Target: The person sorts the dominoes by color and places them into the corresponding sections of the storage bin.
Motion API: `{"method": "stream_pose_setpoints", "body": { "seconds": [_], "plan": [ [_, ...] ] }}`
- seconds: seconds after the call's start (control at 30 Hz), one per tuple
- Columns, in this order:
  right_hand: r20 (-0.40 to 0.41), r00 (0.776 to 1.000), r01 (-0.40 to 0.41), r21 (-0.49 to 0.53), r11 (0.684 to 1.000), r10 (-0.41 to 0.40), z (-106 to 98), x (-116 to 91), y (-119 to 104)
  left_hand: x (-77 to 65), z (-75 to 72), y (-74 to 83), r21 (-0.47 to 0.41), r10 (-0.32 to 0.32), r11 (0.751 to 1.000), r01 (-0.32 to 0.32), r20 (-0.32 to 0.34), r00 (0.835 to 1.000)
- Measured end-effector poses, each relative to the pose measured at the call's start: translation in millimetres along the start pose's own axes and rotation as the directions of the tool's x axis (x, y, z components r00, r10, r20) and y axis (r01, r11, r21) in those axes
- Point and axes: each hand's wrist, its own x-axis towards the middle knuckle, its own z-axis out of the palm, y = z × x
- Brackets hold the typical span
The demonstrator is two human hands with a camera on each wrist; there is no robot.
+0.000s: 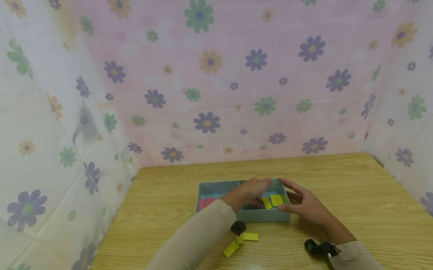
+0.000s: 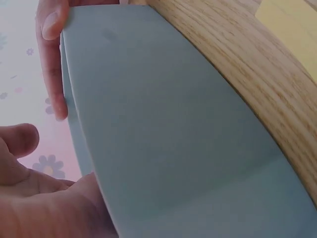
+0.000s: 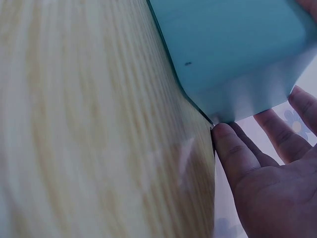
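A pale blue-green divided box stands on the table. My left hand reaches over its front wall into the right compartment. In the left wrist view the thumb is raised, while that wall hides the other fingers; I cannot tell whether they hold anything. Yellow tiles lie in this compartment, right of the left hand. My right hand grips the box's right end, thumb at the near corner and a finger at the far one. In the right wrist view its fingertips touch the box's end wall.
Three yellow tiles lie on the wooden table in front of the box, close to the left wrist. Something pink is in the left compartment. Flower-patterned cloth hangs behind the table and along both sides.
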Motion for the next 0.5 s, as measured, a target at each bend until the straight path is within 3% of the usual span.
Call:
{"method": "stream_pose_setpoints", "body": {
  "seconds": [0.23,0.5],
  "plan": [
    [-0.008,1.000,-0.012,0.003,1.000,0.012,0.0,-0.6,0.6,2.4,2.9,0.6,-0.034,-0.031,0.999,0.029,-0.044,0.999],
    [-0.006,1.000,-0.016,0.033,0.999,0.016,0.5,-1.6,-1.3,4.4,6.3,1.1,-0.083,-0.017,0.996,0.014,-0.038,0.999]
  ]
}}
